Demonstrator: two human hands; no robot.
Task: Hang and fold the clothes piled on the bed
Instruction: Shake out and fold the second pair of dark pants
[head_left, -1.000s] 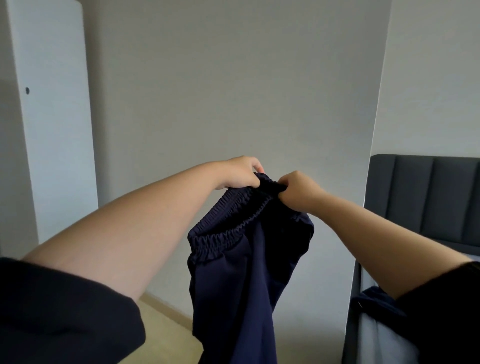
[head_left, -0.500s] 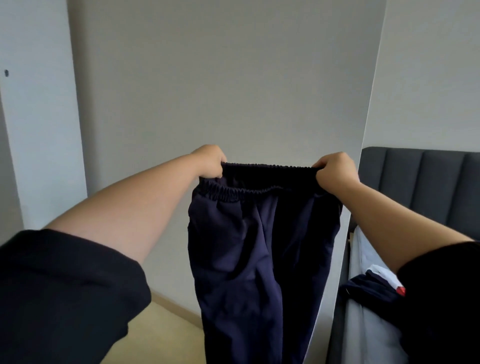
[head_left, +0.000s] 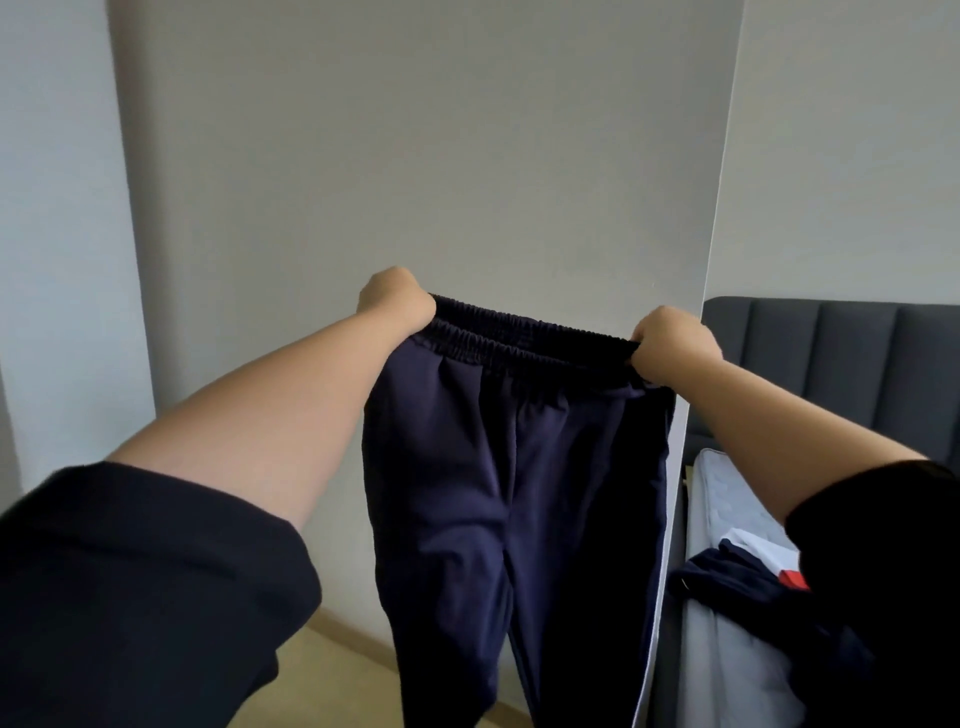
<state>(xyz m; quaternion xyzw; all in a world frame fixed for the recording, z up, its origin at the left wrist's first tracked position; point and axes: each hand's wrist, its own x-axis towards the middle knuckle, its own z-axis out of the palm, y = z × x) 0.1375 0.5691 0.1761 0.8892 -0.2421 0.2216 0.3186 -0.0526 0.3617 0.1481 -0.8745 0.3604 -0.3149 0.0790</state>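
Both arms reach forward and slightly up, nearly straight at the elbows, dark short sleeves showing at the bottom corners of the view. The left hand (head_left: 397, 304) is curled into a fist around the left end of the elastic waistband (head_left: 524, 338), knuckles turned away from the camera. The right hand (head_left: 675, 343) is likewise closed tight, fingers folded over the waistband's right end and pinching the gathered fabric — it sits a little lower than the left, so the band slopes gently down toward the right.

Between the two fists the navy trousers (head_left: 498, 493) are held up in the air in front of the grey wall (head_left: 415, 156), waistband stretched wide and roughly horizontal. The long axis of the garment runs straight down: the legs hang vertically from the band and pass out of view at the bottom edge, above the pale floor (head_left: 322, 686). A thin light stripe follows the outer seam on the right leg.

To the right, past the wall's corner, stands the bed (head_left: 737, 675) with a dark padded headboard (head_left: 841, 364); a heap of clothes (head_left: 727, 571) — dark, white and a spot of red — lies on its mattress.
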